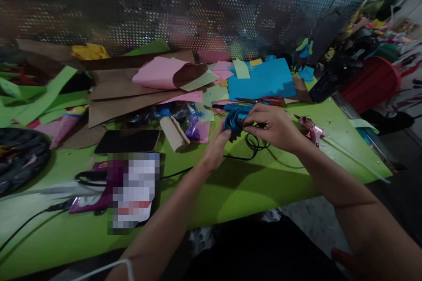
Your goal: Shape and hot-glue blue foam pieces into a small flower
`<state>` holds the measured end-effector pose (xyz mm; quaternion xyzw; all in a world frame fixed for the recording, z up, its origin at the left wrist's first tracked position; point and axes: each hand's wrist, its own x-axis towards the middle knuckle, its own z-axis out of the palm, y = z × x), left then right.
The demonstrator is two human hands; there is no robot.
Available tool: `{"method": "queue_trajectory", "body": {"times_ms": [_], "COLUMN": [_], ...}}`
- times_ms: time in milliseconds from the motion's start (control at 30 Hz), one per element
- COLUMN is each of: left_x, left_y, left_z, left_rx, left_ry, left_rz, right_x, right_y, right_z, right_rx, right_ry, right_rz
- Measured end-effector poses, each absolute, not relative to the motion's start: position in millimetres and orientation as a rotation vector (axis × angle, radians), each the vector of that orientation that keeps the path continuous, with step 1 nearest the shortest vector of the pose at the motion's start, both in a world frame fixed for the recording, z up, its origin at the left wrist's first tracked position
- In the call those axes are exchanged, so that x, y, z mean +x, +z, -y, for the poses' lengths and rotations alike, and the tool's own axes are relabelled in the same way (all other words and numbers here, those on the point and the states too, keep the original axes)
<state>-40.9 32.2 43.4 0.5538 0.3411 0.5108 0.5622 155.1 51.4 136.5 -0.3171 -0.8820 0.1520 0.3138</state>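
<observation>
A blue paper flower [233,123], coiled in layers like a rose, is held above the green table. My left hand [218,144] grips it from the left and below, its thumb on the near side. From the right, my right hand [272,126] has thumb and forefinger pinched at the flower's edge; the exact contact is partly hidden. Just behind my hands lie red-handled scissors [275,101] and a large blue paper sheet [263,83]. A pink glue gun [313,131] with a lit spot and a long clear stick rests right of my right hand.
On the green table [257,193], a black cable [244,157] runs beneath my hands. To the left are a cardboard roll [174,134], a phone [127,141] and a purple device [95,197]. Paper scraps [161,72] line the back against a perforated panel [211,13]; a dark bottle [332,77] leans at right.
</observation>
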Motion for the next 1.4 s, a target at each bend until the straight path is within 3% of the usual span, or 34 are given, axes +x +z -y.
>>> {"method": "queue_trajectory", "body": {"times_ms": [1400], "left_x": [-40.9], "left_y": [49.9], "left_z": [-32.7], "left_rx": [1.17], "left_ry": [1.104], "left_rz": [-0.79], "right_x": [161.1], "right_y": [140.1], "right_z": [-69.2], "right_rx": [-0.713], "right_ry": [0.623], "right_rz": [2.533]}}
